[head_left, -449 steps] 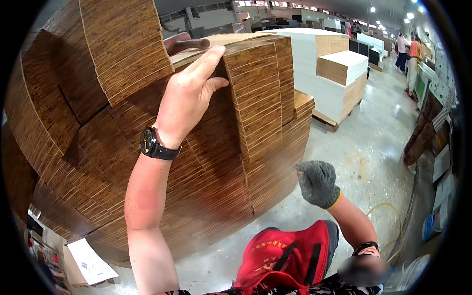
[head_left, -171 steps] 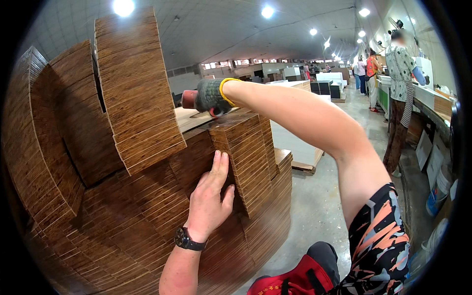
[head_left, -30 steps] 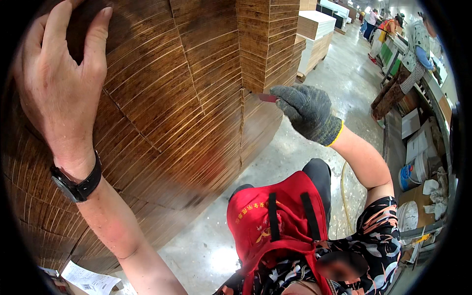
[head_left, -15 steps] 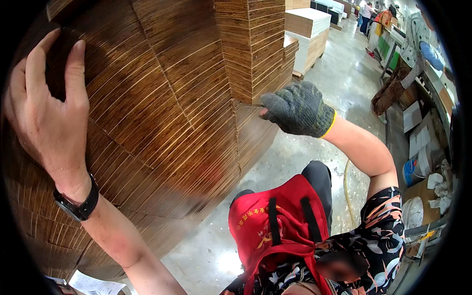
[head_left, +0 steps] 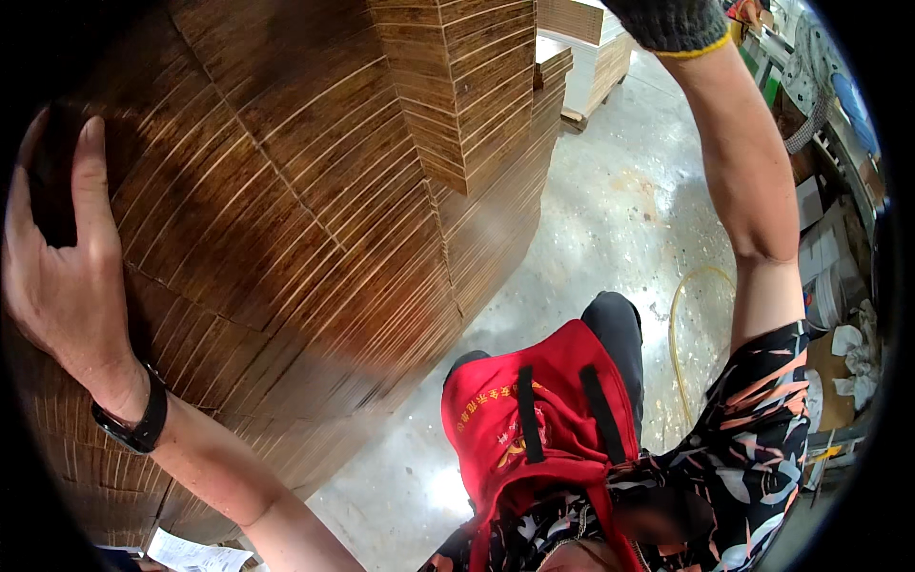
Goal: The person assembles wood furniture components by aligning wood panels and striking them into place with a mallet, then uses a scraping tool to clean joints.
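Observation:
My bare left hand (head_left: 74,276) is raised at the far left, in front of the stacked dark brown wood-grain boards (head_left: 286,257). Its thumb and fingers are apart, and I see nothing between them; whether it touches the boards I cannot tell. A black watch (head_left: 140,419) circles that wrist. At the top edge, right of a taller column of boards (head_left: 457,86), is my right hand (head_left: 675,21) in a dark grey knit glove with a yellow cuff. Its fingers lie outside the picture, so anything they hold is hidden.
Pale boards (head_left: 596,76) stand on the floor beyond the stack. A thin yellow hose (head_left: 679,334) lies on the shiny floor (head_left: 610,219). Workbenches and a white bucket (head_left: 823,300) line the right side. A paper sheet (head_left: 195,553) is at the lower left. I wear a red apron (head_left: 562,400).
My right hand has moved up and away from the lower corner of the taller column, partly out of the picture. My left hand sits slightly further left and lower, its fingers still apart.

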`<state>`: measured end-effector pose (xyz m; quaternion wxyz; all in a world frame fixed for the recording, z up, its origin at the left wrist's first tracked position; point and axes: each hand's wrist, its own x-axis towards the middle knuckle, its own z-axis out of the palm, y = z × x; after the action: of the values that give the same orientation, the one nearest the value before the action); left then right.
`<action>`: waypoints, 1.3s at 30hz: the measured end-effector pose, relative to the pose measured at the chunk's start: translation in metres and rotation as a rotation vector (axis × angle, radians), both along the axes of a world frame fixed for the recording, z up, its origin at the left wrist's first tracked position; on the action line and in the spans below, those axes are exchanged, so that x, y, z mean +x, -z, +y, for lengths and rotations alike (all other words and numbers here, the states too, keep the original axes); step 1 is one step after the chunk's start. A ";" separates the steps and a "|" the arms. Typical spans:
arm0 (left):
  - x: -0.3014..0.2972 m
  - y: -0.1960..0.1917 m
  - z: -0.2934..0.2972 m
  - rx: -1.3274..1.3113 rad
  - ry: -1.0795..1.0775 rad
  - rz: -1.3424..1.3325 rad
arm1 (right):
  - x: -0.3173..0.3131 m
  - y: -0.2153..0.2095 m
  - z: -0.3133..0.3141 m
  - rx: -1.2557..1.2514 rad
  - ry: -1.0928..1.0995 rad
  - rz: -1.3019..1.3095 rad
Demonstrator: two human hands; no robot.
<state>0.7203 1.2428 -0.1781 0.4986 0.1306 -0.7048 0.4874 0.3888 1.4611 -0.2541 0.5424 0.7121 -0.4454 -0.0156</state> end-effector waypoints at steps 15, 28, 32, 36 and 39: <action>-0.023 0.021 0.027 -0.062 0.266 0.155 | 0.017 -0.090 -0.006 -0.533 -0.480 -0.152; -0.155 0.008 0.061 0.105 0.707 0.105 | 0.018 -0.095 -0.025 -0.528 -0.482 -0.019; -0.158 0.009 0.059 0.073 0.775 0.171 | 0.004 -0.091 -0.029 -0.585 -0.443 0.069; -0.161 0.005 0.055 -0.030 0.784 0.246 | 0.004 -0.087 -0.029 -0.593 -0.351 0.033; -0.167 0.000 0.055 -0.095 0.745 0.291 | 0.006 -0.089 -0.026 -0.596 -0.334 -0.006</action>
<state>0.5536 1.2976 -0.1780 0.7413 -0.0894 -0.6026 0.2816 0.3950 1.4355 -0.1651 0.7205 0.5853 -0.3093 0.2063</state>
